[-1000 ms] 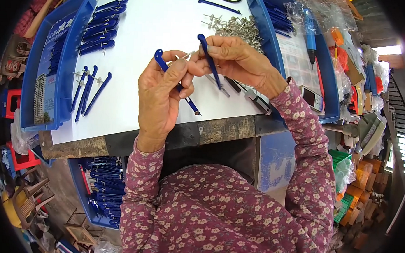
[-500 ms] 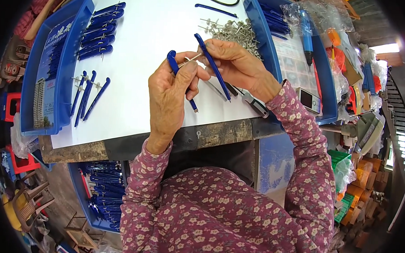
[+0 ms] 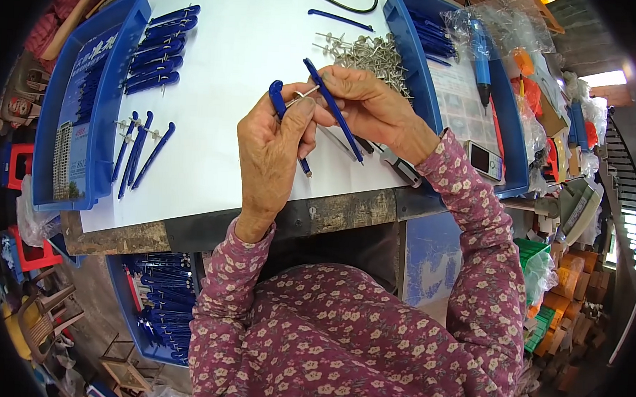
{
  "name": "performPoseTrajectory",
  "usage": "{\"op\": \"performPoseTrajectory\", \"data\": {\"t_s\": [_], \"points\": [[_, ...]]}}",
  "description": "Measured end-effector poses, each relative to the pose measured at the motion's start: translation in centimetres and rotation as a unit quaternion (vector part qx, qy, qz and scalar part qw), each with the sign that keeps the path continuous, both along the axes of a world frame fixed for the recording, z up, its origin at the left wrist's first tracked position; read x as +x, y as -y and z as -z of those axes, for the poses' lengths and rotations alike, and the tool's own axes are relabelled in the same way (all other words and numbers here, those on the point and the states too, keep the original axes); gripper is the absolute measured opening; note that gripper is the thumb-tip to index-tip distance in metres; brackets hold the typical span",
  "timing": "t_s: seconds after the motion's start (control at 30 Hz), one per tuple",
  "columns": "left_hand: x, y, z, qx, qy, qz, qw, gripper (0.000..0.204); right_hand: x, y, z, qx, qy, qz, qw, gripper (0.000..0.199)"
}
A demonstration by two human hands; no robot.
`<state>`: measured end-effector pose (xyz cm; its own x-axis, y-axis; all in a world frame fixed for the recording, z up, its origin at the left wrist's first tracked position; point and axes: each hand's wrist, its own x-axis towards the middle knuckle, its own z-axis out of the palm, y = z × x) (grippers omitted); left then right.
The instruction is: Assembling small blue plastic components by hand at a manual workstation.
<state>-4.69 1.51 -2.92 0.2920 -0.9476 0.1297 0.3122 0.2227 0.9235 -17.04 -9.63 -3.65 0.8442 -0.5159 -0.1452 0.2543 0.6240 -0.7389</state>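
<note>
While my left fingers (image 3: 298, 112) pinch a hooked blue strip (image 3: 276, 96), my right fingers (image 3: 335, 84) grip a second blue strip (image 3: 344, 127), a thin metal pin (image 3: 308, 93) between them.
Held above the table (image 3: 356, 209), both strips slant from far left to near right, the hooked head pointing away from me; bare white paper (image 3: 213, 87) opens leftward, the table's near edge runs close below their tips, and the blue tray (image 3: 424, 79) walls off my right.

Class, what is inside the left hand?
A blue strip: its curved top and lower end show; the left hand hides its middle. A thin metal pin shows near the thumb.
</note>
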Motion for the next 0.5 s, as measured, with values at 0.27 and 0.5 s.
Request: {"op": "performPoseTrajectory", "data": {"t_s": [0.27, 0.5], "points": [[0.0, -0.01, 0.23, -0.001, 0.001, -0.008, 1.0, 0.026, -0.05, 0.07, 0.07, -0.021, -0.003, -0.01, 1.0, 0.018], [0.11, -0.08, 0.45, 0.012, -0.006, -0.009, 1.0, 0.026, -0.17, -0.08, -0.16, -0.04, -0.048, -0.008, 0.998, 0.018]]}}
